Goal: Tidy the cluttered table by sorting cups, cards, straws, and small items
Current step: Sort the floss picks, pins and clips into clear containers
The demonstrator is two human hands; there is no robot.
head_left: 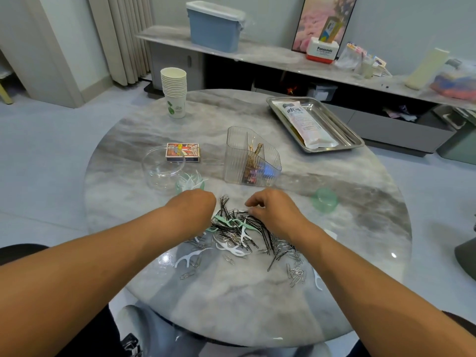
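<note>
I find both hands over the pile [242,233] of small items at the near middle of the table [334,292]. My left hand [195,204] is curled at the pile's left edge, knuckles toward the camera; its fingertips are hidden, so I cannot tell whether it holds anything. My right hand [270,207] hangs over the pile's far edge with fingers loosely bent and close together; whether they pinch a pin I cannot tell. The pile mixes black hairpins [260,228], paper clips [296,275] and white and green floss picks [233,249]. In my judgement all are very light, stiff, thin and slick on the polished top, and they tangle; each is best pinched at mid-length and lifted singly. There is no common heading: the hairpins' long axes fan in every direction, and several picks lie crosswise. The divided clear holder [251,155] beyond the pile already stands some pins upright.
</note>
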